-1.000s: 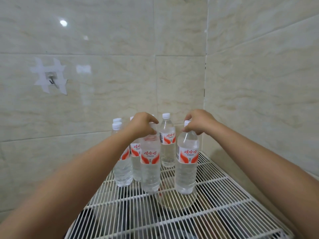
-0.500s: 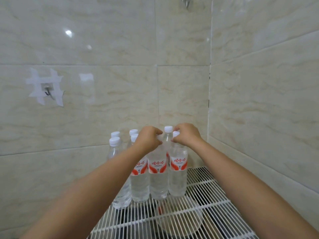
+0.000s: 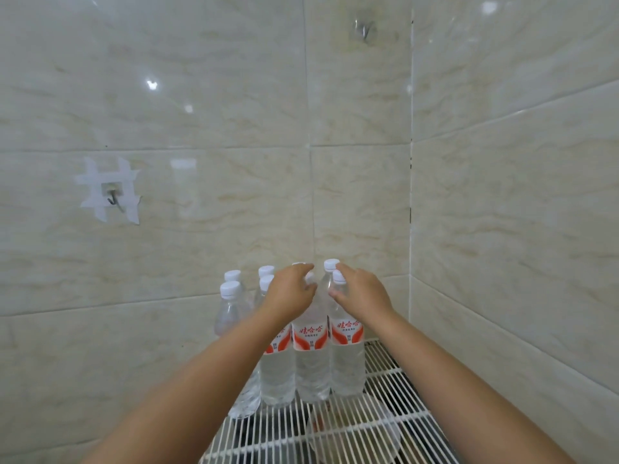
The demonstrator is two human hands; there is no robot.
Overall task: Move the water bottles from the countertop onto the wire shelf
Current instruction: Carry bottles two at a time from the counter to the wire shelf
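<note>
Head view: a cluster of water bottles (image 3: 311, 356) stands upright on the white wire shelf (image 3: 385, 426) in the corner of the tiled wall (image 3: 201, 128). The left hand (image 3: 290, 291) curls its fingers round the neck of one front bottle. The right hand (image 3: 363, 291) pinches the neck of the rightmost front bottle (image 3: 346, 360) just under its white cap (image 3: 339, 277). A taped hook (image 3: 112, 195) sits on the wall to the left.
</note>
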